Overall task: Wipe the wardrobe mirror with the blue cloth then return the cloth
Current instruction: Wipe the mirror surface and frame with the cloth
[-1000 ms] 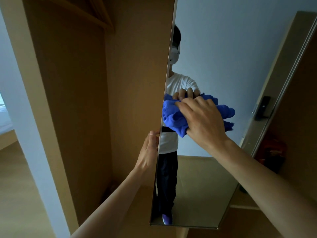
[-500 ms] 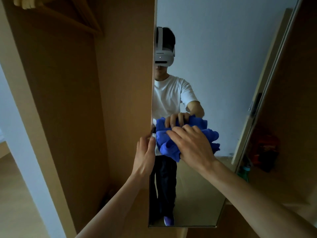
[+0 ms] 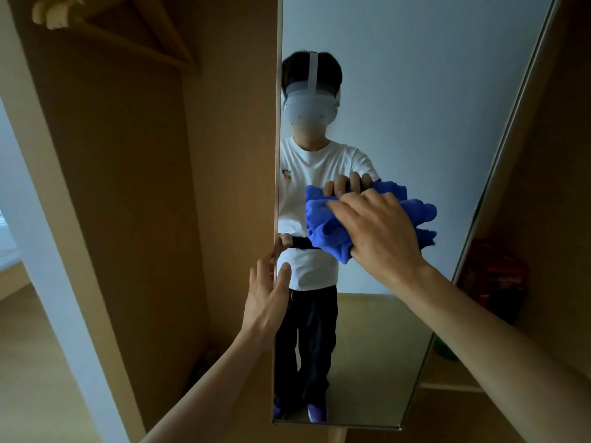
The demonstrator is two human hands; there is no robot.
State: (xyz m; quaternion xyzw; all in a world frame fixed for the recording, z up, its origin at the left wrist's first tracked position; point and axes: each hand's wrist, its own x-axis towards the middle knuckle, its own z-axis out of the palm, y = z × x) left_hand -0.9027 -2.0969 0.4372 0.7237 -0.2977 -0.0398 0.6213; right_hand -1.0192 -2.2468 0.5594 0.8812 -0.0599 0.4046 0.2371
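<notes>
Two bare hands work on a wardrobe mirror point(image 3: 415, 123), seen from a head-worn camera looking forward and down. At far left, pale wooden hangers point(image 3: 54, 14) hang at the top of the open wardrobe compartment point(image 3: 128, 187), whose brown panels run down to the floor.

The left hand point(image 3: 267, 298) reaches up to the mirror's left edge. Its thumb lies on the glass and its fingers wrap behind the edge, gripping it, most likely to steady the panel so it does not swing under the wiping pressure.

Further right, the blue cloth point(image 3: 323, 225) is bunched into a thick wad and pressed flat to the glass at about mid-height, near the left edge. The right hand point(image 3: 380, 231) covers it, fingers curled over the folds and holding it against the mirror. Bunching gives a padded surface to push through.

The glass reflects the person standing, wearing a headset.

At far right, past the mirror's frame, a red object point(image 3: 492, 279) sits on a shelf; it is too dim to identify.

Wiping appears to be under way, with the cloth not yet returned.
</notes>
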